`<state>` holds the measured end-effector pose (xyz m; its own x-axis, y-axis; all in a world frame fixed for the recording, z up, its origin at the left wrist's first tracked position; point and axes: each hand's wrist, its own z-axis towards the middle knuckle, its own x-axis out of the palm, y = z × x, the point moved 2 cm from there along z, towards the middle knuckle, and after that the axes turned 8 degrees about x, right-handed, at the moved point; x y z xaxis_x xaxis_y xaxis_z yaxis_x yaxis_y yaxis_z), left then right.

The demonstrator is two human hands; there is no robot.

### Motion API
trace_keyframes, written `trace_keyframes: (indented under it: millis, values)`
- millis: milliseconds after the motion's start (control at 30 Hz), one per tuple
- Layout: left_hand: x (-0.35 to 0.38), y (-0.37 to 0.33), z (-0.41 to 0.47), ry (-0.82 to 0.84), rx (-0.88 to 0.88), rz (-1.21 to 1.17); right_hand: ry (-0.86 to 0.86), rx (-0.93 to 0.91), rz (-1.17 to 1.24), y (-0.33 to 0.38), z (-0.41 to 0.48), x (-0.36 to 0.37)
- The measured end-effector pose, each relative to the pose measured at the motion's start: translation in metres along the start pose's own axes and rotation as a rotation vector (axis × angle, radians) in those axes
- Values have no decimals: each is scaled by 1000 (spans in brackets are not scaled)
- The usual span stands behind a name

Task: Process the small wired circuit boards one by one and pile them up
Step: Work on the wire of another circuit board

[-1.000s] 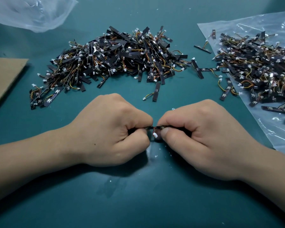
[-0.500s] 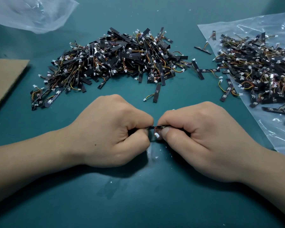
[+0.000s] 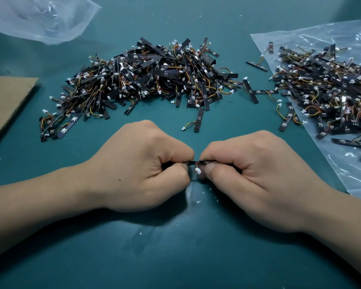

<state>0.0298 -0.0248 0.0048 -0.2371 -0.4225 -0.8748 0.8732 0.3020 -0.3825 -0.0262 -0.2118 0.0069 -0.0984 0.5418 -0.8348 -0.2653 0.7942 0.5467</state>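
My left hand [image 3: 142, 165] and my right hand [image 3: 252, 176] meet at the centre of the teal mat, knuckles up. Between them they pinch one thin black circuit board strip [image 3: 196, 163], each hand on one end. Its small white connector [image 3: 198, 171] hangs below, by my right thumb. Most of the strip is hidden inside my fingers. A big heap of black wired boards [image 3: 146, 80] lies beyond my hands. Another heap [image 3: 325, 90] lies on a clear plastic bag [image 3: 358, 163] at the right.
A few loose boards [image 3: 198, 123] [image 3: 251, 91] [image 3: 256, 66] lie between the two heaps. A cardboard sheet [image 3: 4, 101] sits at the left edge. A crumpled clear bag [image 3: 40, 17] lies at the far left. White crumbs [image 3: 198, 201] speckle the mat under my hands.
Both hands stay in place gripping the strip. A narrow gap now shows in the strip between my fingertips.
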Motion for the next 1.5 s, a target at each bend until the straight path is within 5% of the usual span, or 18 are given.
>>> trace_keyframes:
  millis: [833,1500]
  values:
    - [3,2,0,57,74,75,-9,-28,-34,-1,0,0]
    - [-1,0,0,-82,32,-53,8,-92,60,-3,0,-3]
